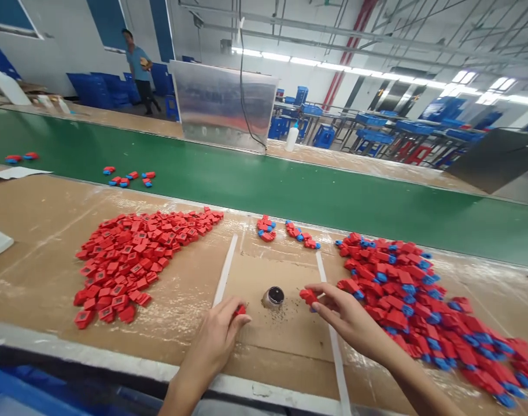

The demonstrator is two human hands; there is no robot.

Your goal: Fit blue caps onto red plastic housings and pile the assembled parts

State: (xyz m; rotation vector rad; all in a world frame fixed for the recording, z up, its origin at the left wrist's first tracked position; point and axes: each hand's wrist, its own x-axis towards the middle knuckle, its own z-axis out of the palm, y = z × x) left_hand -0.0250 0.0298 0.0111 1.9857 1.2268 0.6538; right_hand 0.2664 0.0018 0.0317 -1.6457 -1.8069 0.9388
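Note:
My left hand [220,323] is closed around a small red plastic piece [239,311], mostly covered by the fingers. Between thumb and fingers, my right hand [339,309] pinches a red plastic part [307,296], just right of a small round pot [275,296] with dark contents. Dark specks lie scattered around the pot on the cardboard [285,335]. To the left spreads a heap of red pieces [133,248]. At the right, close to my right forearm, lies a larger heap of red-and-blue parts [402,289].
Several red-and-blue parts [267,228] sit near the table's far edge. Beyond runs a green conveyor belt [333,190] carrying more parts at the left. A metal panel [224,104] and a white bottle [292,137] stand behind it. A person [140,66] is in the background.

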